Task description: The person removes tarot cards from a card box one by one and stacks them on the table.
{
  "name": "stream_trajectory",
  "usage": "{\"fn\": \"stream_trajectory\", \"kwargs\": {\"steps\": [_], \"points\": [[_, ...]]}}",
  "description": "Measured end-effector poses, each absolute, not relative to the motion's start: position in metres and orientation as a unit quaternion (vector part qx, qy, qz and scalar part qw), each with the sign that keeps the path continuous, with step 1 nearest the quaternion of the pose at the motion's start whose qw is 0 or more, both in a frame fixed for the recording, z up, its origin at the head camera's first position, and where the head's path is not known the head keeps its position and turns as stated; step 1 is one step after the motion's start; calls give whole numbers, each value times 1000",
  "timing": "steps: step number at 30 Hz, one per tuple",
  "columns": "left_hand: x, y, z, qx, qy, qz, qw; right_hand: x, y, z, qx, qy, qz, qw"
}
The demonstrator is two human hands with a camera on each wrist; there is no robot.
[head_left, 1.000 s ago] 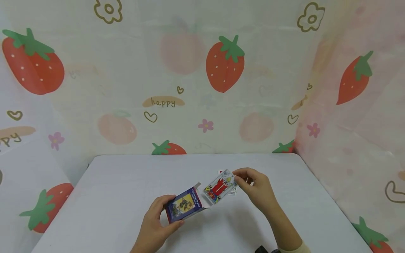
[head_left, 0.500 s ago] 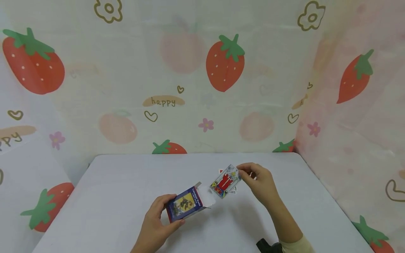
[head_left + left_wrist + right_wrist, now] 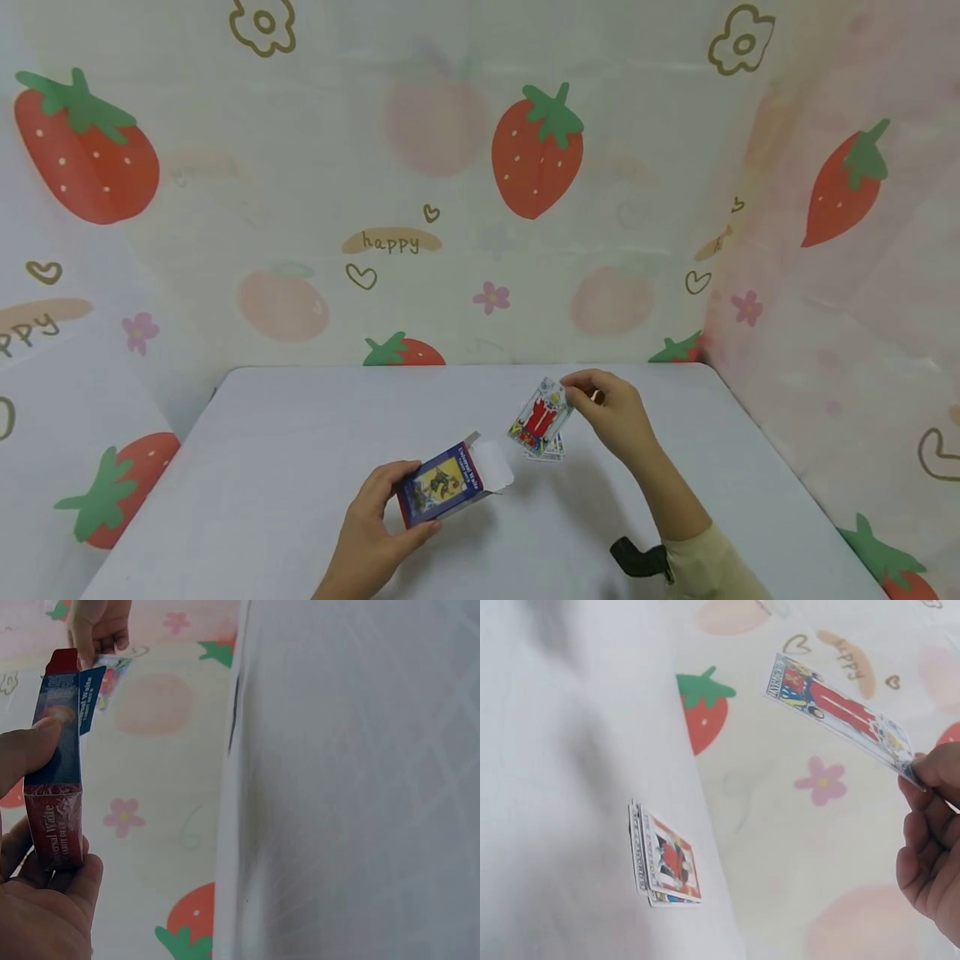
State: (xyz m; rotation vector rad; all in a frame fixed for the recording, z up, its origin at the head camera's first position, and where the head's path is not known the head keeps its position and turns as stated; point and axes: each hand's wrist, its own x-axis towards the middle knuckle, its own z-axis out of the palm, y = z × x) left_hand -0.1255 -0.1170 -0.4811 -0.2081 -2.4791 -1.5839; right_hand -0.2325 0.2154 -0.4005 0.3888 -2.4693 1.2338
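My left hand (image 3: pixel 375 521) grips a blue and red tarot card box (image 3: pixel 441 485) by its edges, thumb along the near side. The box is tilted, its white end flap (image 3: pixel 491 465) standing open toward the right. Between thumb and fingertips, my right hand (image 3: pixel 611 412) pinches a tarot card (image 3: pixel 542 417) with a red-robed figure, by one corner. The card hangs above a small pile of tarot cards (image 3: pixel 671 859) on the table, partly covering it in the head view. In the left wrist view the box (image 3: pixel 58 742) shows its narrow side with lettering.
A white table (image 3: pixel 300 433) spreads under both hands, backed by a strawberry-print cloth (image 3: pixel 450 192) on the far side and both flanks. A black curved object (image 3: pixel 637 558) sits at the right sleeve (image 3: pixel 708 567).
My right hand has drawn the card away from the box's open end, moving up and right until it is over the pile. The left hand and box have stayed nearly still.
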Motion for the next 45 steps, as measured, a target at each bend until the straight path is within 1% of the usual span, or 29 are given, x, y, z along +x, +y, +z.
{"fn": "stream_trajectory", "kwargs": {"steps": [7,17,22,26,45], "points": [[-125,-118,-480,-72,-837,-533,101,-249,216,-405,147,-875,430,166],[-125,-118,-481,-75,-840,-528,100,-268,218,-415,138,-882,436,112],[-124,-119,-481,-86,-841,-523,112,-276,218,-420,134,-889,428,98],[-124,-119,-481,-80,-840,-526,110,-280,219,-423,134,-889,429,87],[-124,-117,-478,-66,-843,-526,95,-305,219,-444,130,-895,422,67]]}}
